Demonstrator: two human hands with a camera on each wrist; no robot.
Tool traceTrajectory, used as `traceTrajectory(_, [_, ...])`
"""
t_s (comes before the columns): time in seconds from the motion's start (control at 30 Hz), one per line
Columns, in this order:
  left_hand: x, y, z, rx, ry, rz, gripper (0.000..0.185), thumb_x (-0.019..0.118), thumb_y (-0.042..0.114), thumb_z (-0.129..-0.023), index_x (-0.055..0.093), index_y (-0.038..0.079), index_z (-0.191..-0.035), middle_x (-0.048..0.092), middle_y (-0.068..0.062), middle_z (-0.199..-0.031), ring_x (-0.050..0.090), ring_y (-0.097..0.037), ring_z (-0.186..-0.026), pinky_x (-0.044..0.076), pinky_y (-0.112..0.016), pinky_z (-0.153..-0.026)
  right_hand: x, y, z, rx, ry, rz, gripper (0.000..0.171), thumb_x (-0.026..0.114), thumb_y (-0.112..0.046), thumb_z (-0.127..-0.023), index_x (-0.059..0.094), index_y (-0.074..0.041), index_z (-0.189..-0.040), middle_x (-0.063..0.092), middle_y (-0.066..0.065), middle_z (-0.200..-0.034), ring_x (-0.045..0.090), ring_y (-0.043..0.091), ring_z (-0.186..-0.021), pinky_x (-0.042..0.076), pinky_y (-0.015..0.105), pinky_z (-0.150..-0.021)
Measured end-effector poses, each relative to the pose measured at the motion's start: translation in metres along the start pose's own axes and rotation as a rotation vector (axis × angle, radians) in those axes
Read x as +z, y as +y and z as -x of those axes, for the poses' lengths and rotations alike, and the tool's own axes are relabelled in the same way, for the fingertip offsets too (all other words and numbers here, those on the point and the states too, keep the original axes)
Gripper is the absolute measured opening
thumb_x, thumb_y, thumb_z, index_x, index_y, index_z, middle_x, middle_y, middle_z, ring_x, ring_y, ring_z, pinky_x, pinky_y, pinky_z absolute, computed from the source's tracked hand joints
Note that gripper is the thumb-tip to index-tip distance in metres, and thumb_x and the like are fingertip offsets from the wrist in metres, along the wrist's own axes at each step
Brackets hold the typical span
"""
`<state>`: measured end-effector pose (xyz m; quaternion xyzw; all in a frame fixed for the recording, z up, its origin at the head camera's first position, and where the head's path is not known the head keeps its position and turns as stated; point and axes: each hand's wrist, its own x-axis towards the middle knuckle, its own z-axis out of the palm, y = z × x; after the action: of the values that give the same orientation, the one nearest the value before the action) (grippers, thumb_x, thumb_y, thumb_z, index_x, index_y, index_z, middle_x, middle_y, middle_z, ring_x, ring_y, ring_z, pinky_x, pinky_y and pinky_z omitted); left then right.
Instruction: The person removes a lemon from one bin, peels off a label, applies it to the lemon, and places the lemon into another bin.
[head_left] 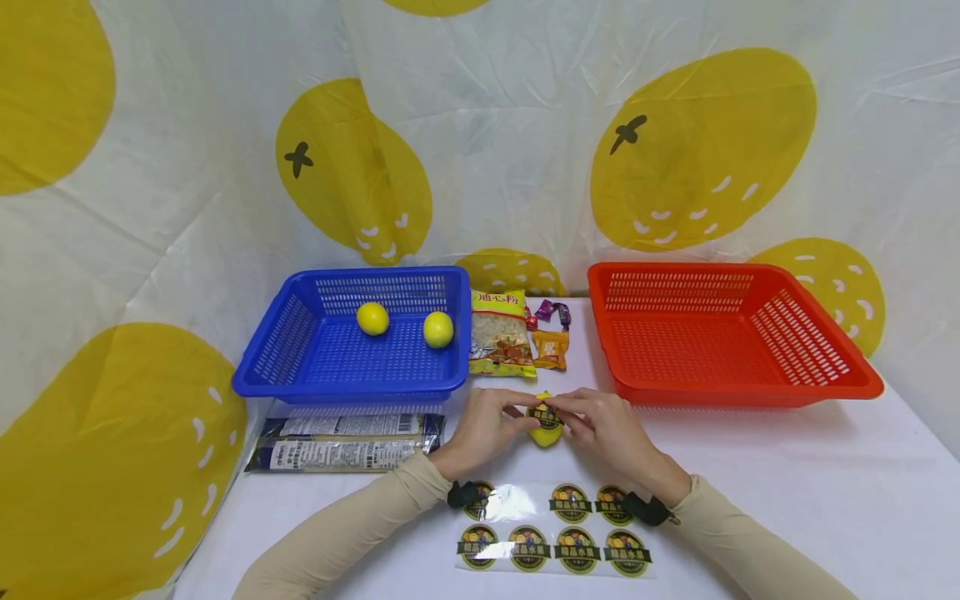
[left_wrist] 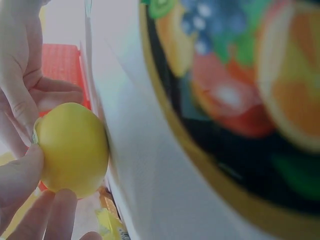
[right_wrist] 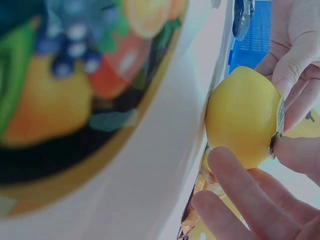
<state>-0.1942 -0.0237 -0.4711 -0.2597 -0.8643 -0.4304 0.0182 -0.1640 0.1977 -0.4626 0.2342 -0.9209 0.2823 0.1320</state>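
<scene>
A yellow lemon (head_left: 546,433) rests on the white table between both hands, a round dark fruit sticker (head_left: 545,414) on its top. My left hand (head_left: 486,423) grips the lemon (left_wrist: 72,148) from the left. My right hand (head_left: 600,423) holds the lemon (right_wrist: 242,116) from the right and pinches the sticker's edge (right_wrist: 279,116) against it. Just in front of my wrists lies a clear sticker sheet (head_left: 555,529) carrying several round labels.
A blue basket (head_left: 352,385) at the back left holds two lemons (head_left: 372,318) (head_left: 438,329). A red basket (head_left: 731,390) stands at the back right. Snack packets (head_left: 500,333) lie between them. Two noodle packs (head_left: 345,442) lie left of my hands.
</scene>
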Motion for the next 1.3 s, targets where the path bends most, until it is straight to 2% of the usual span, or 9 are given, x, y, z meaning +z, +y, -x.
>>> traceTrajectory(0.27, [-0.0011, 0.0025, 0.002, 0.007, 0.003, 0.001, 0.023, 0.084, 0.018, -0.085, 0.081, 0.015, -0.107, 0.079, -0.004, -0.112, 0.077, -0.011, -0.086, 0.055, -0.014, -0.07, -0.0006, 0.0006, -0.0016, 0.017, -0.011, 0.008, 0.031, 0.077, -0.008, -0.09, 0.078, -0.018, -0.12, 0.079, 0.0, -0.104, 0.074, 0.018, -0.092, 0.057, 0.034, -0.075])
traceTrajectory(0.63, [-0.005, 0.008, -0.003, 0.007, -0.046, -0.093, 0.017, 0.082, 0.023, -0.087, 0.083, 0.014, -0.101, 0.078, -0.002, -0.116, 0.076, -0.008, -0.083, 0.051, -0.011, -0.069, -0.0014, 0.0019, -0.0022, 0.032, -0.038, 0.001, 0.032, 0.078, -0.009, -0.089, 0.078, -0.016, -0.12, 0.079, 0.001, -0.104, 0.073, 0.017, -0.09, 0.055, 0.028, -0.073])
traceTrajectory(0.87, [-0.0067, 0.0045, -0.0044, -0.015, -0.089, -0.058, 0.015, 0.081, 0.022, -0.088, 0.083, 0.014, -0.101, 0.078, -0.002, -0.116, 0.075, -0.008, -0.085, 0.052, -0.012, -0.069, -0.0017, 0.0045, -0.0023, 0.069, -0.03, -0.073, 0.027, 0.081, -0.013, -0.087, 0.08, -0.013, -0.114, 0.08, 0.005, -0.106, 0.071, 0.009, -0.074, 0.055, 0.019, -0.064])
traceTrajectory(1.07, [-0.0073, 0.002, -0.0049, -0.056, -0.1, 0.008, 0.015, 0.078, 0.022, -0.091, 0.082, 0.013, -0.103, 0.079, -0.002, -0.113, 0.075, -0.01, -0.087, 0.053, -0.014, -0.072, -0.0015, 0.0059, -0.0013, 0.134, -0.034, -0.116, 0.022, 0.08, -0.014, -0.088, 0.08, -0.01, -0.11, 0.081, 0.006, -0.1, 0.066, 0.0, -0.062, 0.05, 0.018, -0.058])
traceTrajectory(1.17, [-0.0066, 0.0019, -0.0054, -0.071, -0.087, 0.031, 0.015, 0.08, 0.021, -0.089, 0.082, 0.013, -0.102, 0.08, -0.002, -0.112, 0.075, -0.009, -0.085, 0.054, -0.015, -0.071, -0.0008, 0.0062, -0.0006, 0.107, -0.023, -0.118, 0.022, 0.081, -0.01, -0.086, 0.08, -0.009, -0.108, 0.081, 0.007, -0.099, 0.07, 0.004, -0.067, 0.053, 0.018, -0.059])
traceTrajectory(1.3, [-0.0045, 0.0005, -0.006, -0.076, -0.062, 0.027, 0.015, 0.083, 0.021, -0.086, 0.083, 0.013, -0.099, 0.08, -0.001, -0.109, 0.074, -0.008, -0.082, 0.055, -0.015, -0.071, -0.0003, 0.0071, 0.0001, 0.054, -0.01, -0.101, 0.023, 0.083, -0.007, -0.084, 0.081, -0.007, -0.107, 0.08, 0.01, -0.107, 0.076, 0.016, -0.083, 0.058, 0.02, -0.066])
